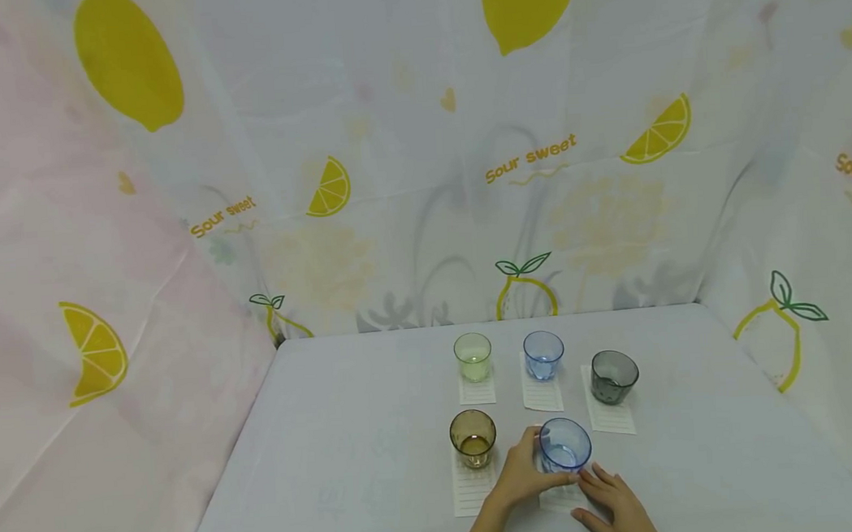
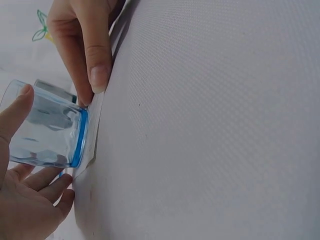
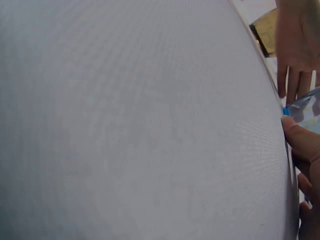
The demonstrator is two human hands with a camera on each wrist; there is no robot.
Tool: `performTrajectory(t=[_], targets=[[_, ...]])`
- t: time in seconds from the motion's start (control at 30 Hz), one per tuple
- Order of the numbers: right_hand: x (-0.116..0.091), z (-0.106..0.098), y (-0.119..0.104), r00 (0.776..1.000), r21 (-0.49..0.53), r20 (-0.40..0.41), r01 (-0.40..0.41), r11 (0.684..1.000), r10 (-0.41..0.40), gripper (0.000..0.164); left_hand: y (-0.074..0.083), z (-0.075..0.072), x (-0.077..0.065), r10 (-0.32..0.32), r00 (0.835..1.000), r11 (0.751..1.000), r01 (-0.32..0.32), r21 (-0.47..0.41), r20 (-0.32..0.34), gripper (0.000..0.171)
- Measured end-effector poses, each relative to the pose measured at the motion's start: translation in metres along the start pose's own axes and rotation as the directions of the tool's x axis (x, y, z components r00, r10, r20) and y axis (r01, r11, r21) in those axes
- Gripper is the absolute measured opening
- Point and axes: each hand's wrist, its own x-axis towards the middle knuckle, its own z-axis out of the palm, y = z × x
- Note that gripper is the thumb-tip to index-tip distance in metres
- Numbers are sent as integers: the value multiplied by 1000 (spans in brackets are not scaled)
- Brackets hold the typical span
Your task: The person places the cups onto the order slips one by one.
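Observation:
A clear blue glass cup stands upright over a lined paper slip at the front of the table. My left hand holds this cup from the left, thumb on its near side and fingers on the far side. In the left wrist view the cup shows its thick blue base close to the paper. My right hand rests at the right of the cup, fingers fairly straight and thumb apart. Its fingertips touch down at the slip's edge beside the base.
A brown glass cup stands left of my left hand on another slip. Behind are a green cup, a second blue cup and a grey cup, each on a slip. Lemon-printed cloth hangs around the white table.

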Motion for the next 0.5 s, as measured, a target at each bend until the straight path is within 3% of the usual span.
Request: performTrajectory(t=[0.5], targets=[[1,-1,1,1000,43,20,0,999,-1,43,2,1,-6,27,999,999,-28,-24,-24,68]])
